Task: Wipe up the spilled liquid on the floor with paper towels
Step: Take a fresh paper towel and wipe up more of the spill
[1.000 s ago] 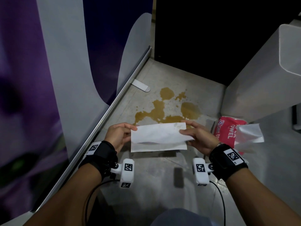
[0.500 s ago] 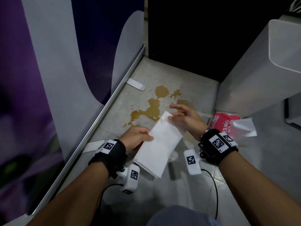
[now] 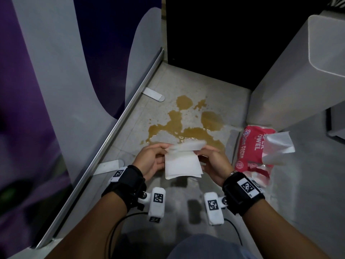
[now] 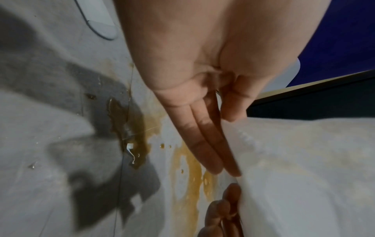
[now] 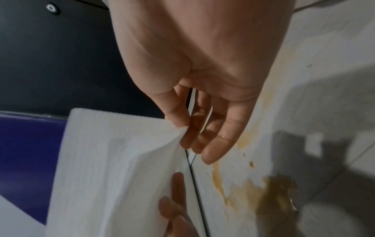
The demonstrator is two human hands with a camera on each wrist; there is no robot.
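A brown spill spreads over the grey floor in several joined puddles. Just short of its near edge I hold a white paper towel folded into a small pad, above the floor. My left hand pinches its left edge, thumb on one face and fingers along the other. My right hand pinches the right top corner between thumb and fingers. The towel fills the right of the left wrist view, with the spill beneath. The right wrist view shows the towel and spill.
A red paper towel pack lies on the floor at the right with a loose sheet sticking out. A purple and grey panel with a metal rail walls the left. A grey cabinet stands at the right, a dark opening behind.
The towel was stretched wide between both hands, then swung lengthwise. It is now folded smaller, and both hands have come closer together at its top.
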